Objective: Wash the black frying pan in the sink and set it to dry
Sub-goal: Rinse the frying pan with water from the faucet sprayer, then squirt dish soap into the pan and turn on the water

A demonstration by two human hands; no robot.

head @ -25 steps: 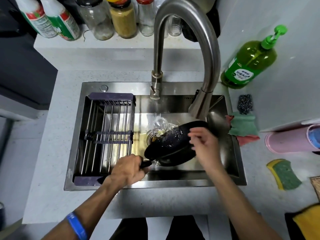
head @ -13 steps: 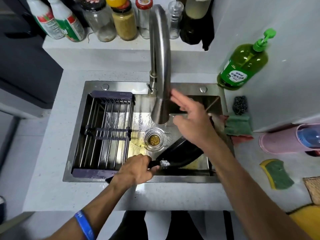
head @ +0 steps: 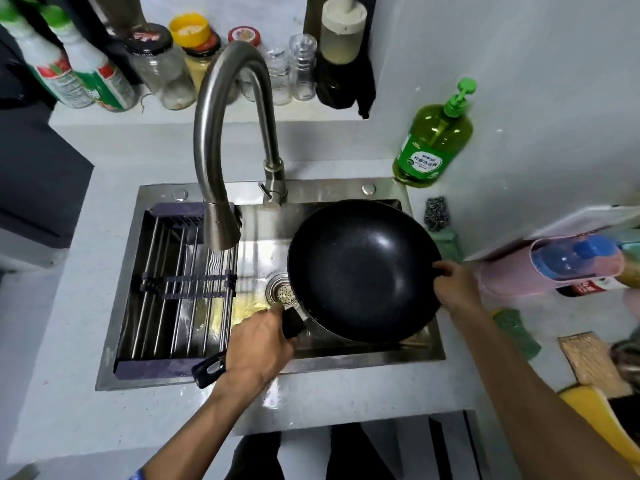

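The sink [head: 346, 192] is filling the middle of the view, and the pan [head: 363, 271] is sitting over its right half, bowl facing up, looking rinsed and dark with no suds that I can make out. The rack [head: 180, 289] is spanning the sink's left half, bars bare, lying at nine o'clock from the pan. The tap [head: 221, 140] is arching over from twelve o'clock with its spout hanging above the rack's right edge, and no stream is showing from it.

The left hand [head: 258, 344] is wrapping shut around the pan's handle [head: 292, 322] at about seven o'clock from the bowl, the handle's tail poking out below the wrist. The right hand [head: 453, 287] is pinching the rim at three o'clock, fingers curled over the edge.

Here's the relation that matters: the pan's long axis is running from the handle at lower left up to the far rim at upper right, and the rack is lying off the handle end. So the left hand is the nearer one to the drying spot, and I'd judge a swing toward nine o'clock, led by the handle, is what's coming. The spout is hanging right in that path, so the rim is needing to pass under or in front of it.
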